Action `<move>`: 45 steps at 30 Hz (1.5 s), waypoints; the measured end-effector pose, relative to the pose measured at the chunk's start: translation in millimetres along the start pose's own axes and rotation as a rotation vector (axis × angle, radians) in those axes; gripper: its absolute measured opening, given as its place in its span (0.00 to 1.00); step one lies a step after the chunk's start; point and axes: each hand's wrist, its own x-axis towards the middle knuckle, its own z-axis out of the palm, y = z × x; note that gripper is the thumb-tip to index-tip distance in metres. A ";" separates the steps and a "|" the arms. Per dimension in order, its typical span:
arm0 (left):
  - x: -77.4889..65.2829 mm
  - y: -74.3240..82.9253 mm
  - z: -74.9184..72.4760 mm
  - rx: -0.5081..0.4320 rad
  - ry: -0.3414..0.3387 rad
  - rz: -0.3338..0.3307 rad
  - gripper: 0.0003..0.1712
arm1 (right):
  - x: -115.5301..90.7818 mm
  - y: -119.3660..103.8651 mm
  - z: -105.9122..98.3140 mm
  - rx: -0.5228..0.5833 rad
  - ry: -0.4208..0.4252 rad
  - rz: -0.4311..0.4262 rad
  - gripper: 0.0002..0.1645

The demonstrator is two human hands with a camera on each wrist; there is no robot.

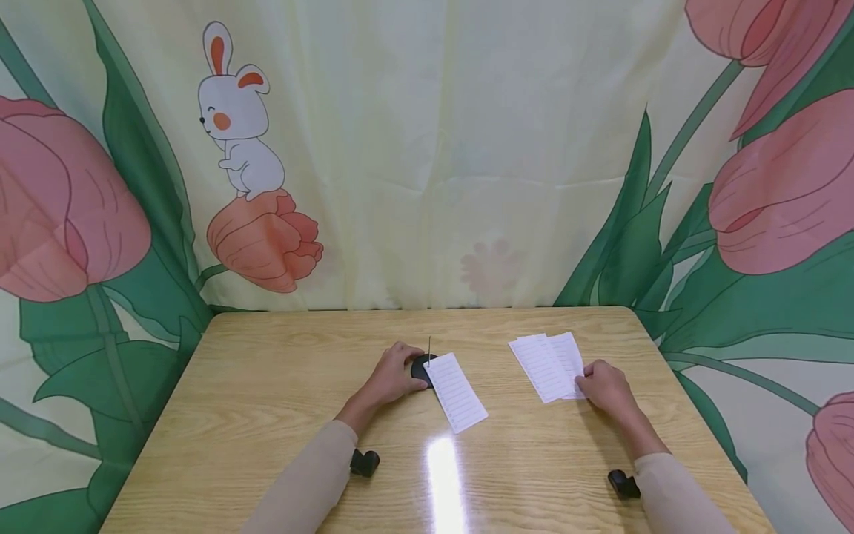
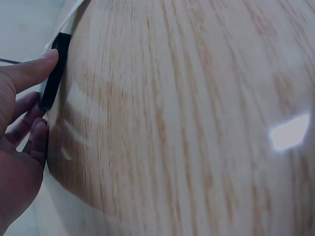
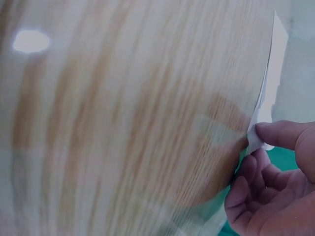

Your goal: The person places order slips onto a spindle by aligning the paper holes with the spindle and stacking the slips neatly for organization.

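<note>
A bill spike stands left of the table's middle, with a round black base (image 1: 419, 368) and a thin upright metal spike (image 1: 430, 348). My left hand (image 1: 392, 373) holds the base's left side between thumb and fingers; the left wrist view shows the thumb on the black rim (image 2: 55, 71). One lined white slip (image 1: 459, 397) lies slanted over the base's right part, its upper corner at the spike. To the right, more lined slips (image 1: 542, 368) overlap on the table. My right hand (image 1: 606, 386) pinches the right edge of the rearmost slip (image 3: 255, 140) between thumb and fingers.
The wooden table (image 1: 280, 386) ends at a curtain (image 1: 400, 148) printed with tulips and a rabbit. Black wrist-worn pieces (image 1: 365, 463) show at both sleeves. A bright light reflection lies on the tabletop near the front.
</note>
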 end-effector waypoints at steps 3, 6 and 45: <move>0.3 -0.2 0.2 0.004 0.000 0.002 0.35 | -0.6 -0.1 -0.6 0.006 -0.003 0.013 0.17; 0.6 -0.3 0.0 0.003 0.003 0.005 0.35 | -1.4 -1.0 -0.8 0.015 -0.003 0.028 0.16; -1.4 12.0 -13.7 -0.154 0.009 -0.064 0.35 | -2.3 -0.9 -29.7 0.048 0.236 -0.149 0.16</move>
